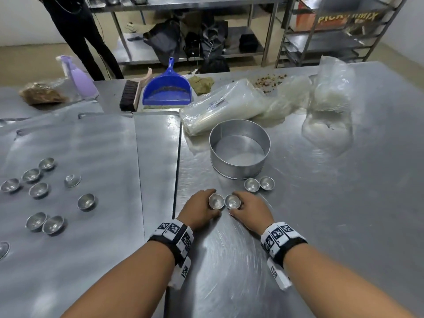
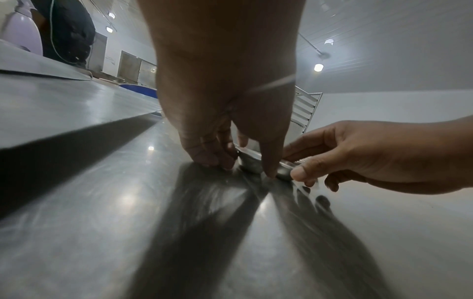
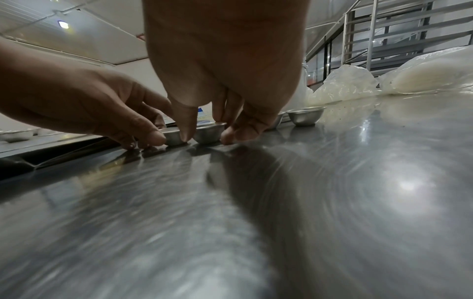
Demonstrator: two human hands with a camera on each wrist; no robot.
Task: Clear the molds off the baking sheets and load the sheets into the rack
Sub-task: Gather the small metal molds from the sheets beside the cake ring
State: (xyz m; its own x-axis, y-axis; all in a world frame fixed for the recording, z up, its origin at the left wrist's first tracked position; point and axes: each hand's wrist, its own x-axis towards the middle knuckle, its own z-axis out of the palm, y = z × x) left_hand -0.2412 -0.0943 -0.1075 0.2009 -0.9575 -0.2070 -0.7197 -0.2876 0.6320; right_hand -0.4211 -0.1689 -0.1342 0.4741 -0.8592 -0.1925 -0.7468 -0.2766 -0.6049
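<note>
2 molds [image 1: 224,201] pinched, fingers [image 1: 207,193] half-hidden, rack [image 1: 339,31] cropped

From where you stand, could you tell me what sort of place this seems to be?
Most likely a commercial bakery kitchen. A steel table holds a round cake tin and small metal molds spread on baking sheets, with a tall tray rack behind.

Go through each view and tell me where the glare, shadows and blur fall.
Head view: glare streaks the steel table near the round cake tin; edges bend from the wide lens. Left wrist view: the left hand looms large and dim, long shadows run toward the camera, and a ceiling lamp flares. Right wrist view: a bright reflection sits on the tabletop at right, the foreground smeared; the right hand is backlit.
</note>
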